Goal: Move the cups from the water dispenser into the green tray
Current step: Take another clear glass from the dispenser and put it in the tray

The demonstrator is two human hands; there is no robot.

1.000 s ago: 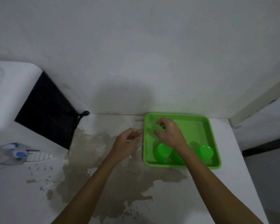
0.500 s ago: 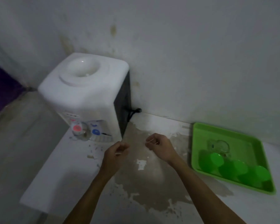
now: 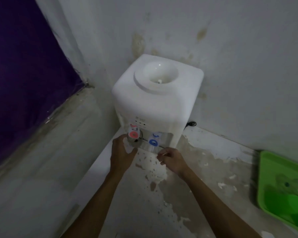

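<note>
Fingers (image 3: pixel 133 150) of the left hand (image 3: pixel 121 154) curl around a clear cup (image 3: pixel 134 140) that sits under the red tap (image 3: pixel 133 133) of the water dispenser (image 3: pixel 157 100), thumb on the near side and the rest wrapped behind, so the hand looks closed on it, though the blur makes the exact contact hard to judge. On the right hand (image 3: pixel 173 160), the fingers are loosely bent and drawn together just short of the blue tap (image 3: pixel 153 141); something clear may stand below that tap, but I cannot tell whether it is a second cup, and nothing is gripped. By my reading this is the pick-up step: one cup is being taken from the dispenser bay. Next it needs lifting clear of the tap without knocking it, then carrying rightward across the stained tabletop (image 3: pixel 205 169) to the green tray (image 3: pixel 263 177), which lies well apart at the right edge and already holds green cups (image 3: pixel 292 203) and what seems a clear one. Both forearms reach forward from the lower edge, roughly parallel, wrists slightly raised and palms turned inward.
</note>
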